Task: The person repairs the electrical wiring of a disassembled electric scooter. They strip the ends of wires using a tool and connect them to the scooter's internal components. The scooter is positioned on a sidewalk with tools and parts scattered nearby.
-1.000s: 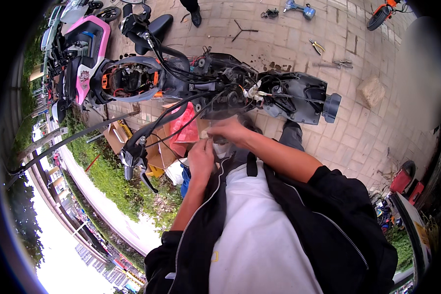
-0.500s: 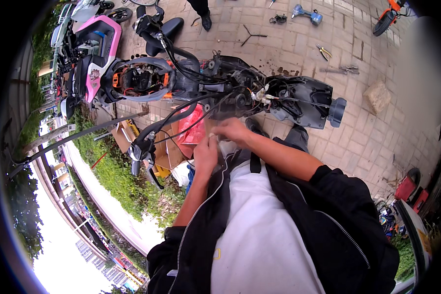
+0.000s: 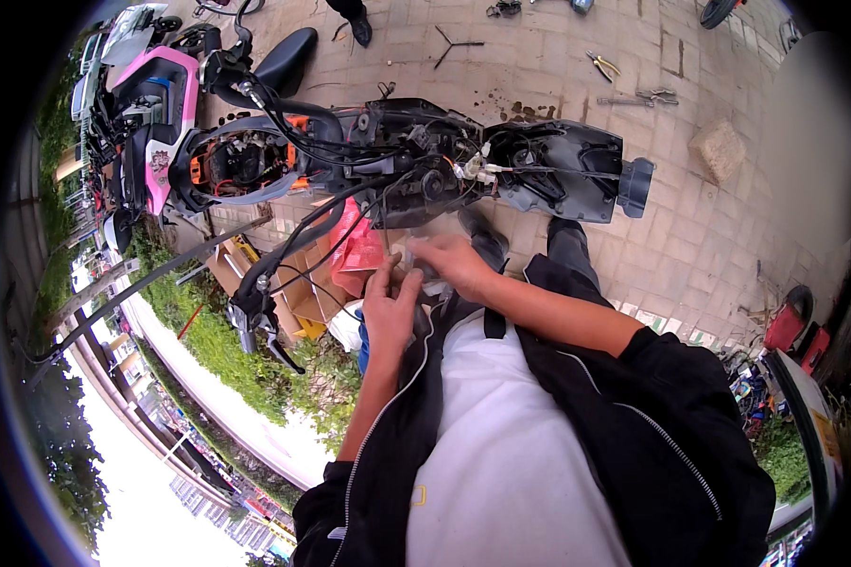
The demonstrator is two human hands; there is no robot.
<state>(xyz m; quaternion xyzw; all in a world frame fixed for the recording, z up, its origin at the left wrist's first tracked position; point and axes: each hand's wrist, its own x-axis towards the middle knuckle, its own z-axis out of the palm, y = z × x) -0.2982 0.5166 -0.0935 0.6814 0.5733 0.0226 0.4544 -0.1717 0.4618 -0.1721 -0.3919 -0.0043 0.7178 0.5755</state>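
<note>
My left hand (image 3: pixel 390 304) and my right hand (image 3: pixel 456 268) meet in front of my waist, just on the near side of a partly stripped scooter (image 3: pixel 416 161). Between and below their fingers shows a small see-through piece, like a clear plastic bag (image 3: pixel 432 285). The fingers of my right hand are pinched on it. Thumb and forefinger of my left hand are bent toward the same piece, and what lies right between them is too small to make out. Exposed wiring connectors (image 3: pixel 475 168) lie on the scooter's body beyond my hands.
A red plastic bag (image 3: pixel 357 248) and an opened cardboard box (image 3: pixel 303 283) stand left of my hands. The handlebar's brake lever (image 3: pixel 279 352) juts out near my left forearm. Pliers (image 3: pixel 603 66), a three-armed wrench (image 3: pixel 454 45) and a stone block (image 3: pixel 717 151) lie on the paving.
The view has shifted, so the scooter sits a little higher and farther left. My left hand's fingers have spread somewhat and dropped slightly; my right hand stays pinched beside them.
</note>
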